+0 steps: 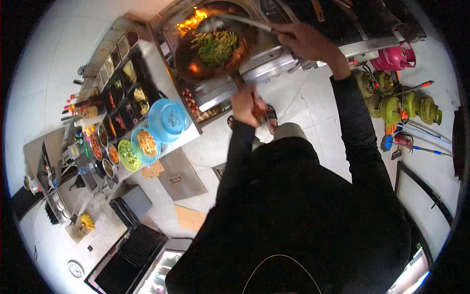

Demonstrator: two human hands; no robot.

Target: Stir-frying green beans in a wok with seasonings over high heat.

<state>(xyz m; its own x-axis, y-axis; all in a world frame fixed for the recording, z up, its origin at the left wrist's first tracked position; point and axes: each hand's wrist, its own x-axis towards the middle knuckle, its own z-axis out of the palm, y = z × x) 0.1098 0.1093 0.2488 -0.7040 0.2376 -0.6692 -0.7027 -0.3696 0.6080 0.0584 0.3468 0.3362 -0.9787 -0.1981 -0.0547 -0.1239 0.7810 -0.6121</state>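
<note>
A wok (187,68) sits over the stove at the top of the view, tilted a little, with green leafy vegetables (218,47) in it. Flames (192,21) rise at its far left edge. My left hand (245,106) is closed around the wok's handle (239,80), below the pan. At the upper right, my right hand (303,41) grips the long handle of a metal ladle (210,25), whose bowl is inside the wok above the greens. The ladle and both hands are partly blurred.
Left of the stove, a counter holds black ingredient trays (128,71), a blue basin (167,120), a blue bowl of shredded food (147,143) and a green bowl of cut vegetables (128,155). Gas cylinders, one pink (391,58) and several green (391,109), stand at the right.
</note>
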